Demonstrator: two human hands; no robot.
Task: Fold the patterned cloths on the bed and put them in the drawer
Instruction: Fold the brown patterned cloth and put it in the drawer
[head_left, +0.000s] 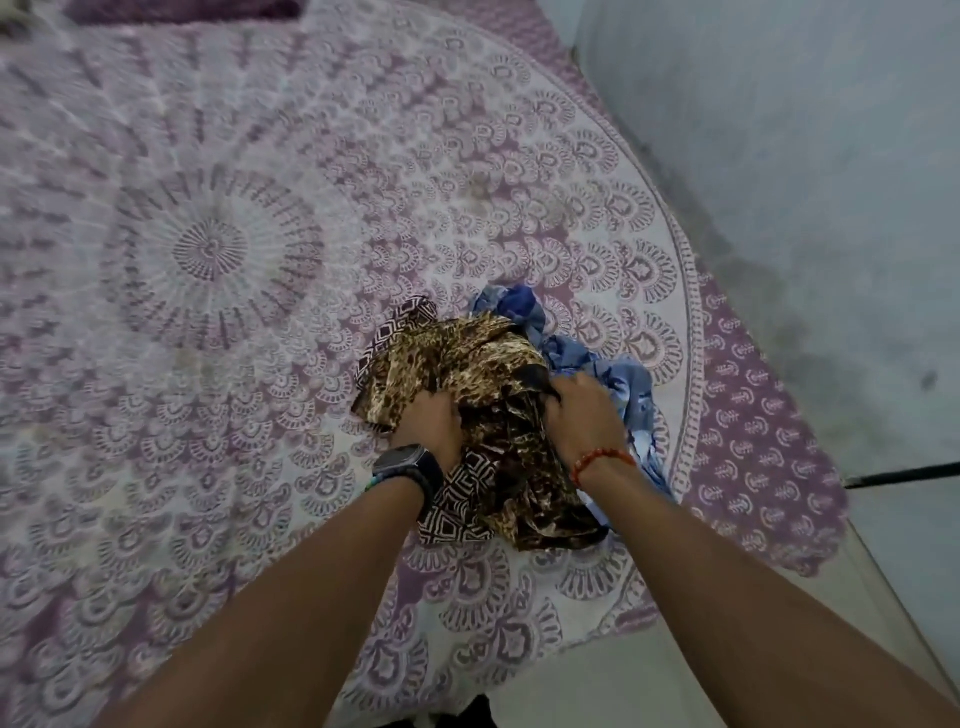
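Lying in a crumpled heap on the bed, three patterned cloths are bunched together under a person's two hands. On top is a shiny leopard-print cloth in brown, gold and black. The left hand presses down into its near left part, fingers curled into the fabric and gripping it. The right hand grips the same cloth at its right edge, fingers curled around a dark fold.

Beneath the leopard print, a brown-and-white geometric cloth shows in two places: a corner beyond the left hand, and a larger part just under the left wrist. A blue cloth with pale markings lies beyond and to the right of the right hand, partly tucked under that hand and the leopard print.

A dark wristwatch sits on the left wrist, and a bracelet of orange-red beads circles the right wrist. Both forearms are bare.

The heap rests on a bedspread printed with a large lilac and white mandala, whose centre lies well beyond and to the left of the left hand. To the right of the right hand stands a pale, stained wall, and a thin dark rod reaches in from the right edge.
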